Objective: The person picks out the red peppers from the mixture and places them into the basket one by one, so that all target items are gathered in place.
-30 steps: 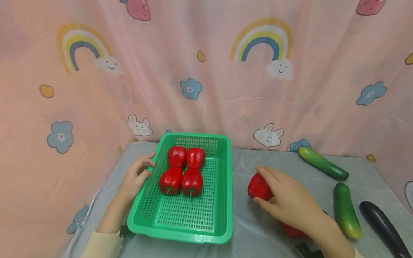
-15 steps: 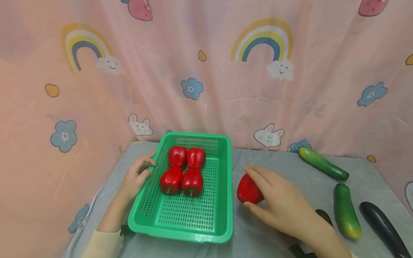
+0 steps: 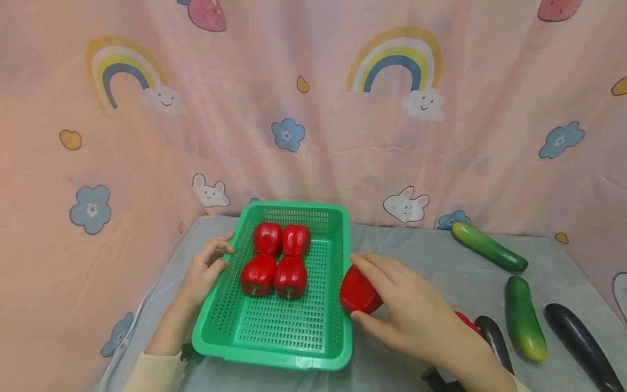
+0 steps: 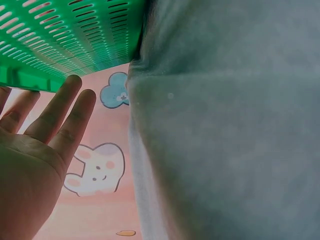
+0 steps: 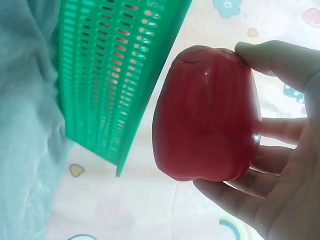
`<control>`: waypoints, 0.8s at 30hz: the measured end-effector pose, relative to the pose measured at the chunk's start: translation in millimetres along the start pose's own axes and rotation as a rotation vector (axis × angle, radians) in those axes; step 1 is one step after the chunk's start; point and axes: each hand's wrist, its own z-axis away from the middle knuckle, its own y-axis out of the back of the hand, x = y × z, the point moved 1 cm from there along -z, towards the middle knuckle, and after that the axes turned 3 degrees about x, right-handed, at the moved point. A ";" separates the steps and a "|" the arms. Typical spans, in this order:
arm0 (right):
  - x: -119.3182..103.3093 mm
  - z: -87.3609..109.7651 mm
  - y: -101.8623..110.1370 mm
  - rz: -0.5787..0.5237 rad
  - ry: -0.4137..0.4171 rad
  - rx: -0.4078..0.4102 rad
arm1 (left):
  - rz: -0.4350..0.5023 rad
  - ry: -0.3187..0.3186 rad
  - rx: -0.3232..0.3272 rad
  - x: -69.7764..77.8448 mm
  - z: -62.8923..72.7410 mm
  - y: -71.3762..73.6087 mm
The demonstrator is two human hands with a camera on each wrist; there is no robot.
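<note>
My right hand (image 3: 409, 307) holds a red bell pepper (image 3: 359, 291) between thumb and fingers, at the right rim of a green plastic basket (image 3: 274, 353). The right wrist view shows this bell pepper (image 5: 205, 115) gripped at its two ends, with the basket's slotted wall (image 5: 112, 75) beside it. Several more red bell peppers (image 3: 291, 277) sit grouped in the basket's left and far part. At the basket's left rim rests my left hand (image 3: 203, 269). In the left wrist view the fingers of this hand (image 4: 45, 135) extend up to the green rim, fairly straight.
To the right on the grey cloth (image 3: 387, 245) lie two green zucchini-like vegetables (image 3: 490, 247) and a long dark eggplant (image 3: 583, 340). A second dark eggplant (image 3: 493, 337) and another red pepper (image 3: 467, 321) are partly hidden by my right forearm. A pink patterned curtain (image 3: 333, 169) hangs behind.
My right hand has carried the bell pepper leftward to the basket's right rim. More of the eggplant beside my right forearm shows now. My left hand has stayed at the left rim.
</note>
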 end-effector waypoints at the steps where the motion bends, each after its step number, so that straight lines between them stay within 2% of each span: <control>1: -1.3 -1.2 -0.6 -0.003 0.002 -0.001 | 0.001 -0.001 -0.001 0.1 0.0 0.1; 14: -17.7 -21.6 -3.7 -0.021 0.080 0.006 | -0.005 -0.002 0.005 -0.1 -0.7 0.1; 24: -27.4 -35.0 -12.1 -0.104 0.158 -0.016 | 0.001 0.000 0.005 -0.6 0.0 0.2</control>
